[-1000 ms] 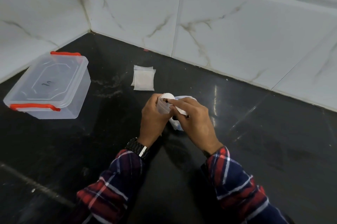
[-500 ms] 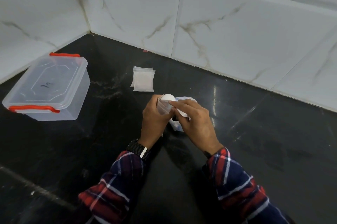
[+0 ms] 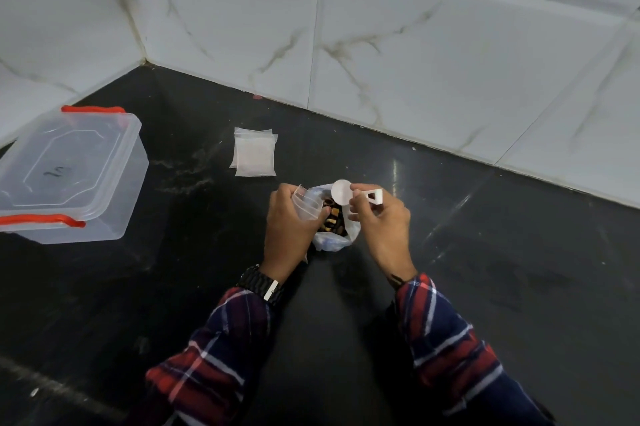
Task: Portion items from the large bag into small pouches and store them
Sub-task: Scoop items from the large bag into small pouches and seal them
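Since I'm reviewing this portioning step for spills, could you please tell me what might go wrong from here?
1. The left hand grips the small clear plastic pouch at a tilt; its narrow mouth could let pieces miss.
2. The right hand pinches the white plastic scoop above the open large plastic bag, which neither hand steadies; it may tip.
3. The clear lidded storage box with red clips looks closed, so storing needs a free hand.

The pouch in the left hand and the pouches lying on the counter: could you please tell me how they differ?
The held pouch is gripped by the left hand above the counter, mouth spread open; the pouch stack lies flat, untouched. The held pouch is bowed and crumpled; the stack looks smooth and square. Both are small, clear plastic.
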Demonstrator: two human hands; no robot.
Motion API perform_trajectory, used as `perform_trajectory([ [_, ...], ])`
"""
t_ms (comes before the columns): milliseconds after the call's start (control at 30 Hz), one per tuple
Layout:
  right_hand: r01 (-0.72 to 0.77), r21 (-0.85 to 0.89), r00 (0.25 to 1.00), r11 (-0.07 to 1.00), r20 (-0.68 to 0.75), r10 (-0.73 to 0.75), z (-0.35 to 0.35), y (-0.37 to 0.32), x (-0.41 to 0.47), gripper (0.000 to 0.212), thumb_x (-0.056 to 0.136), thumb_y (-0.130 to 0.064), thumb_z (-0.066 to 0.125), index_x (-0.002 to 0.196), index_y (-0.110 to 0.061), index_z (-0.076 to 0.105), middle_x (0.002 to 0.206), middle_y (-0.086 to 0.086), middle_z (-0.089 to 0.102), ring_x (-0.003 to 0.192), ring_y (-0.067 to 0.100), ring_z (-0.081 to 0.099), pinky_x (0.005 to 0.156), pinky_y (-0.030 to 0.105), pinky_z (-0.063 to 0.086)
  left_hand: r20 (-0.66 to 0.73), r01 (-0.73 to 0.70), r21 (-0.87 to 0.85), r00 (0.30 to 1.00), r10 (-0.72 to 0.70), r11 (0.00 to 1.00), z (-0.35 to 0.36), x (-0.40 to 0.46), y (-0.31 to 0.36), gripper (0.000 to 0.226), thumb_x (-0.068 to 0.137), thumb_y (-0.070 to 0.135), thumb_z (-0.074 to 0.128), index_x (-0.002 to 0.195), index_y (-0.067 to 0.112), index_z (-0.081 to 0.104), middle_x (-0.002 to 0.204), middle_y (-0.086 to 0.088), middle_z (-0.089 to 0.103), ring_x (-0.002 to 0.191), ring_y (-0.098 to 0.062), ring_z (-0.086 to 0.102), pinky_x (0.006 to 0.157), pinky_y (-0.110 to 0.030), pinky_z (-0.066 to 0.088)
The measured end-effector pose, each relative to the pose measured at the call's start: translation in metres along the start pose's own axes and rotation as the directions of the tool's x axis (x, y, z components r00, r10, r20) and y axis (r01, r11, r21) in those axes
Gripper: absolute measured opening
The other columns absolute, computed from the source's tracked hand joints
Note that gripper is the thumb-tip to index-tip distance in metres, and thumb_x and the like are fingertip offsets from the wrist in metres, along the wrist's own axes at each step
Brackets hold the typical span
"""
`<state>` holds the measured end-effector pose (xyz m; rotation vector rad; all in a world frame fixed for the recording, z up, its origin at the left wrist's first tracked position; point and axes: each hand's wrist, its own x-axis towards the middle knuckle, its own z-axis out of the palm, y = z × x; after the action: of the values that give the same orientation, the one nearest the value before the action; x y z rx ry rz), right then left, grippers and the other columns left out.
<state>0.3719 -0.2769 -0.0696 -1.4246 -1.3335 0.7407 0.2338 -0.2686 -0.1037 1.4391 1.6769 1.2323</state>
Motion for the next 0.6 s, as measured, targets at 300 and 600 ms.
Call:
perform_trajectory([
  [300, 0.254, -0.41, 0.966, 0.876, 0.152, -0.21, -0.005, 0.018, -0.005, 0.025, 0.092, -0.005, 0.056, 0.114, -0.01, 0.068, 0.102, 0.004, 0.067, 0.088, 0.009, 0.059, 0.076, 0.002, 0.036, 0.029, -0.008, -0.016, 1.0, 0.008, 1.0, 0.007, 0.004, 0.0, 0.035, 0.078, 0.013, 0.073, 0.102, 0.014, 0.048, 0.1, -0.004, 0.059, 0.093, -0.02, 0.057, 0.078, -0.028, 0.045],
  [600, 0.269, -0.525, 0.962, 0.807, 0.186, -0.199, -0.007, 0.023, -0.003, 0.025, 0.092, -0.009, 0.054, 0.113, -0.013, 0.067, 0.101, 0.004, 0.065, 0.087, 0.017, 0.06, 0.073, 0.018, 0.041, 0.1, 0.068, -0.015, 0.993, -0.066, 0.998, 0.014, 0.003, 0.007, 0.032, 0.083, 0.017, 0.068, 0.104, 0.012, 0.045, 0.092, 0.001, 0.058, 0.083, -0.016, 0.056, 0.069, -0.022, 0.038],
])
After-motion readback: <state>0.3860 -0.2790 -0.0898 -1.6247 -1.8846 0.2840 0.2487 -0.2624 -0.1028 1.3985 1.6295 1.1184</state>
